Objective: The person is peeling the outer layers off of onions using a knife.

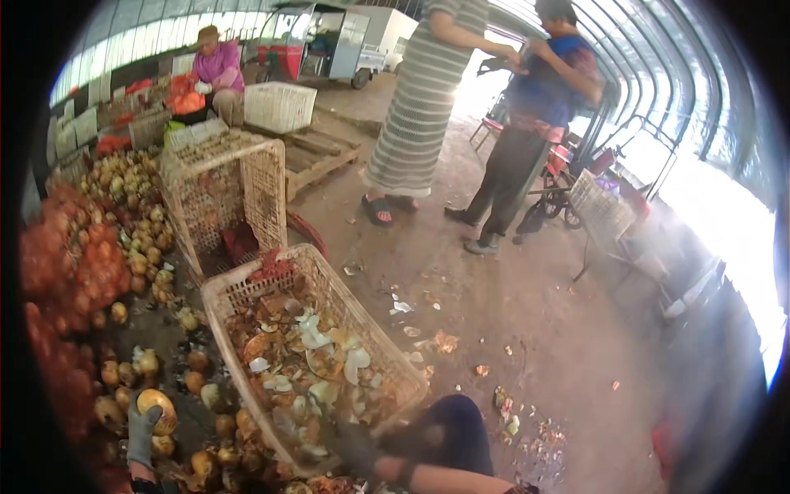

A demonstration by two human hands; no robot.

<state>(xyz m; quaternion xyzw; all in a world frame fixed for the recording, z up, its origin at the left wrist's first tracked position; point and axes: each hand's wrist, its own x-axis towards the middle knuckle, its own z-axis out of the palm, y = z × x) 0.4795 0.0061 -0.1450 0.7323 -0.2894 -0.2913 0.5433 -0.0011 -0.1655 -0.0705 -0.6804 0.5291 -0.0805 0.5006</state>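
Note:
My left hand (142, 435), in a grey glove, is closed on an onion (159, 411) with yellow-brown skin at the lower left, above the onion pile. My right hand (354, 445), in a dark glove, is over the near end of a plastic crate (216, 329). It is smeared by motion, so its fingers and anything in them cannot be made out. Onion peelings (317, 362), brown skins and pale layers, fill much of the crate. Loose onions (226, 426) lie on the ground between my left hand and the crate.
A second crate (177, 214) lies on its side beyond the first. Red mesh sacks of onions (74, 247) line the left. Two people (428, 99) stand ahead; another person (220, 70) sits far left near a white crate (280, 107) and wooden pallet (317, 160). Peel scraps (444, 342) litter the floor.

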